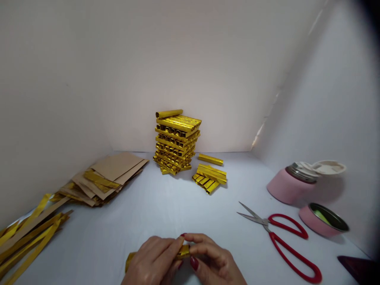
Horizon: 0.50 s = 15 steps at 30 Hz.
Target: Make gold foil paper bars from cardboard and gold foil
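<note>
At the bottom centre, my left hand point(156, 259) is closed over a gold foil-covered paper tube point(184, 251), whose left end sticks out past the knuckles. My right hand point(214, 259) pinches the tube's right end between thumb and fingers. The fingers hide most of the tube. Farther back rises a crisscross stack of gold tubes point(177, 142), with one tube lying askew on top. Right of that stack sits a small pile of gold tubes point(210, 178), and a single gold tube point(210, 159) lies behind the pile.
Red-handled scissors point(267, 225) lie spread on the right. Beyond them stand a pink jar point(292, 184) with its white lid flipped up and a shallow pink tin point(323, 219). Brown cardboard sheets point(118, 166) and gold strips point(35, 237) cover the left. White walls enclose the table.
</note>
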{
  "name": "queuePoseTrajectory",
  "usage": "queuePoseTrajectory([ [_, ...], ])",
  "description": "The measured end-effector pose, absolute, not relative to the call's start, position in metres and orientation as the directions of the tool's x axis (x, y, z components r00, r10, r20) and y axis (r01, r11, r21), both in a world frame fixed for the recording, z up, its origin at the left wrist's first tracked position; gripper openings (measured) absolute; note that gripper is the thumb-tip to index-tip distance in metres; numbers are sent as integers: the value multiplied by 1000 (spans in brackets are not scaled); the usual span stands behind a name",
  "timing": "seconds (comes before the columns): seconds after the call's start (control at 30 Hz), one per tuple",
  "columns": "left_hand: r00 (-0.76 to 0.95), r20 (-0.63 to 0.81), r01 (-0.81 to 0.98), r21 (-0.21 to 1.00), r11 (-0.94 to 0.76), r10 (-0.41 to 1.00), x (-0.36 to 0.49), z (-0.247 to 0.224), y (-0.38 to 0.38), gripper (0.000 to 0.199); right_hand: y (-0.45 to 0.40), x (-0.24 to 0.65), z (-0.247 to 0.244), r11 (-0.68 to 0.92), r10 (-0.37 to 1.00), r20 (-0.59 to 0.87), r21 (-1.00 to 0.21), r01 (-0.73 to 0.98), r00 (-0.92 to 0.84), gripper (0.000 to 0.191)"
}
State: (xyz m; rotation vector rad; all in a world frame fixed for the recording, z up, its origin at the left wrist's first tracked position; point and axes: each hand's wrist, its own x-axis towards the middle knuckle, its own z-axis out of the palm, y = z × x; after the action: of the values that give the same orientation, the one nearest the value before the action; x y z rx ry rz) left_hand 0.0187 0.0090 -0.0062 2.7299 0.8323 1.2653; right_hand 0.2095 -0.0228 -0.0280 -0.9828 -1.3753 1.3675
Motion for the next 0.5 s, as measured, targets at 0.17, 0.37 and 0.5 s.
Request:
queuePoseTrajectory([
  [0.17,536,700,448,240,-861,473,19,-3,7,24,-25,211,-28,122,981,116,-992,27,-157,18],
  [0.37,526,719,444,223,-868,454,22,2,6,22,-26,211,-21,192,964,164,-974,122,-209,21],
  [0.5,524,715,446,233,-864,463,24,7,5,23,-24,212,-24,193,961,160,-972,133,-225,20],
])
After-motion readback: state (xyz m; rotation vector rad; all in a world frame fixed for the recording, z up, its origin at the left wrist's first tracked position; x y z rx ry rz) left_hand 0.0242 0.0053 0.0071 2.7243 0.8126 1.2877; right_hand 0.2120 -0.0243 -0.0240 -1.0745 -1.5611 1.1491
